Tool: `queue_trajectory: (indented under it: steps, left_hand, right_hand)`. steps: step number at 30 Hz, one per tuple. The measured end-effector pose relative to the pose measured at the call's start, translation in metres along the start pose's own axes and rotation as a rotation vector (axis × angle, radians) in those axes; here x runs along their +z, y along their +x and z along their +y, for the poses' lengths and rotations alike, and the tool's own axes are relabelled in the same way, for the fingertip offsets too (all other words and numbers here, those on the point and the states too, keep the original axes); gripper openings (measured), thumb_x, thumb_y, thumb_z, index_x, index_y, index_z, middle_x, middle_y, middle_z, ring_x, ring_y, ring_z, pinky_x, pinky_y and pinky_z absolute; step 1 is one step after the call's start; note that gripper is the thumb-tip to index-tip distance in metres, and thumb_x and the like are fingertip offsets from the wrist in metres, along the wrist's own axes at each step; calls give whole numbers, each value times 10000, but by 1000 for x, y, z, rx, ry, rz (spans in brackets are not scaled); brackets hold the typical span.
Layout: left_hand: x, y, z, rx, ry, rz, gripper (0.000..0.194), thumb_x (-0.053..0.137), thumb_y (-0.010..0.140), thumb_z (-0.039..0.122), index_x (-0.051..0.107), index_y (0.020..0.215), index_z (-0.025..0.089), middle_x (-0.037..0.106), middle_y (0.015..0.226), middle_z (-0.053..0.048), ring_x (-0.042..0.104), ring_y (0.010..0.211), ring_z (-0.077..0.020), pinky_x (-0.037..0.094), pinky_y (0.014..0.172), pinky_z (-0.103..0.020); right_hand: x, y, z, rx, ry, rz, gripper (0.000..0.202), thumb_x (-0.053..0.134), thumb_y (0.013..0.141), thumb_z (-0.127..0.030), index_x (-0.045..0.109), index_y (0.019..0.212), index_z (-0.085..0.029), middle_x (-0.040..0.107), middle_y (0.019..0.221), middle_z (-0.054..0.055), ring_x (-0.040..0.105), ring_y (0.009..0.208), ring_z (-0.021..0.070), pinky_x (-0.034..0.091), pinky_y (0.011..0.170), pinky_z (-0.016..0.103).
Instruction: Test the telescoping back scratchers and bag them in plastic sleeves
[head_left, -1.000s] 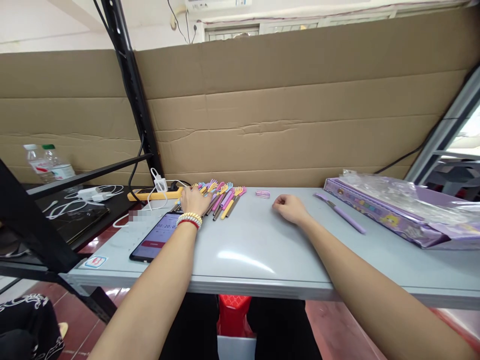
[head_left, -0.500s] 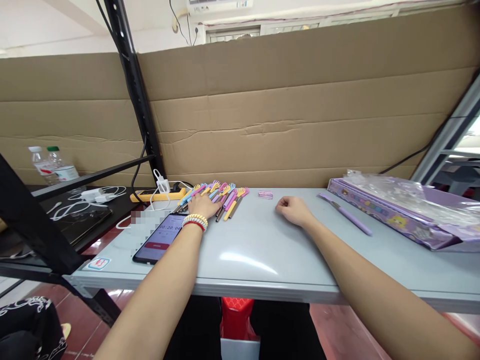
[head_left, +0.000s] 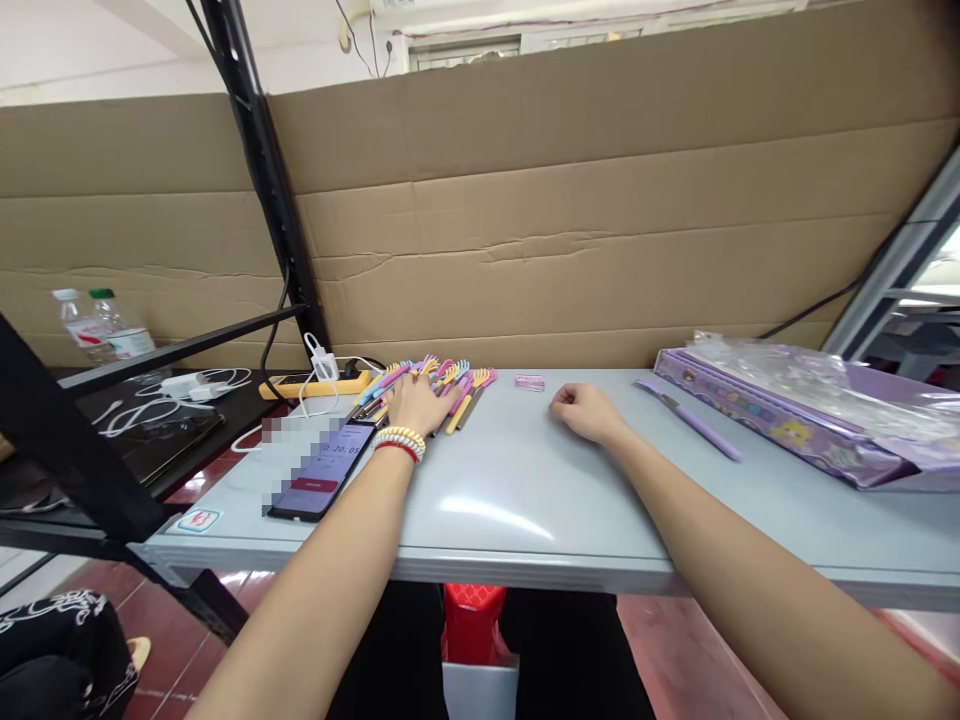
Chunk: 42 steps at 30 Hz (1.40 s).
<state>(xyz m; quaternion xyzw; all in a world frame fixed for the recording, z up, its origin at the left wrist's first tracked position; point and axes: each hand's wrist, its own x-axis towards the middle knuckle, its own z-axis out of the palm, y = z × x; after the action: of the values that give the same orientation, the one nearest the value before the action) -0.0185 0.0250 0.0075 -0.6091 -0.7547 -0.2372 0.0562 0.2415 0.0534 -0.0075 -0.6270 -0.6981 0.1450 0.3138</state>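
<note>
A pile of colorful sticks [head_left: 466,404] with claw-shaped ends is being partly covered by the left hand [head_left: 421,405] toward the back of a pale gray desk [head_left: 495,475], before a wall of cardboard [head_left: 562,240]. The hand is being held palm down, its fingers partly stretched over the pile; the fingertips are being hidden, so whether any stick is being gripped cannot be told. Yellow and white coiled bands [head_left: 400,438] are being worn at that wrist, just beside a phone [head_left: 330,475] whose screen is being lit. Well apart from the pile, the right hand [head_left: 589,413] is being rested on the desk, its fingers loosely curled in nearly closed, and nothing is being seen in its hold. A small pink item [head_left: 529,383] is being flanked by the two hands, while a long purple item [head_left: 701,430] is being flanked by the right hand and a purple box [head_left: 780,430], where crumpled clear plastic [head_left: 780,378] is being held. Behind the phone, a white charger [head_left: 325,365] is being supported by a yellow power strip [head_left: 355,384].
</note>
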Motion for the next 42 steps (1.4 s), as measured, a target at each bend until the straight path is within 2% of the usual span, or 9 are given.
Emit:
queue_trajectory:
  steps: [3,8,14,17,24,30,33,37,42]
  left_hand:
    - [3,-3,5,-17,64,-36,955,418,633,825,521,1313,161,459,1387,-196,387,1296,-381,297,1044,-484]
    - [6,-1,4,-46,139,-114,1037,445,578,845,491,1346,151,413,1415,-222,371,1299,-401,270,1051,-481]
    - [8,-2,4,20,173,-31,935,421,622,813,558,1277,160,482,1359,-202,408,1270,-381,305,1028,-471]
    - [8,-3,5,69,176,-31,879,400,660,787,583,1251,163,497,1350,-197,420,1263,-382,308,1027,-484]
    - [9,5,4,62,158,-38,938,418,639,803,554,1277,130,440,1409,-214,409,1271,-405,307,1026,-514]
    - [2,-1,4,40,131,9,936,355,684,802,533,1273,96,534,1299,-231,452,1229,-392,328,1007,-490]
    - [-5,-7,6,38,138,24,868,385,717,742,524,1271,90,545,1274,-234,473,1205,-382,352,988,-477]
    - [-14,-19,10,117,225,-2,610,497,738,523,590,1183,117,559,1250,-214,499,1176,-373,388,956,-462]
    - [-22,-41,1,213,170,-40,402,420,804,480,653,940,182,675,991,-136,626,931,-309,475,796,-399]
  right_hand:
    - [0,1,1,3,7,10,76,571,680,-191,634,713,-165,648,708,35,542,637,127,365,559,215]
    - [1,1,2,-7,1,9,94,563,683,-199,640,725,-165,649,717,38,543,644,131,371,574,223]
    - [1,3,4,-10,4,20,93,554,687,-197,636,718,-167,655,719,37,548,654,134,371,578,221]
    - [2,4,7,13,8,44,93,551,683,-184,636,717,-166,664,733,41,558,674,137,380,595,217]
    - [3,7,11,37,36,60,94,556,680,-180,640,719,-163,676,761,46,568,710,138,394,628,210]
    - [3,6,11,45,47,35,87,556,672,-179,629,717,-167,672,767,38,565,706,133,388,613,207]
    - [2,5,11,45,30,23,104,555,677,-177,642,733,-165,678,785,43,571,729,139,395,635,210]
    - [2,5,11,41,25,9,120,556,681,-177,653,751,-164,681,786,46,576,742,145,398,647,212]
    - [4,7,13,27,26,-32,98,566,673,-172,646,730,-172,681,781,37,580,748,144,388,629,206]
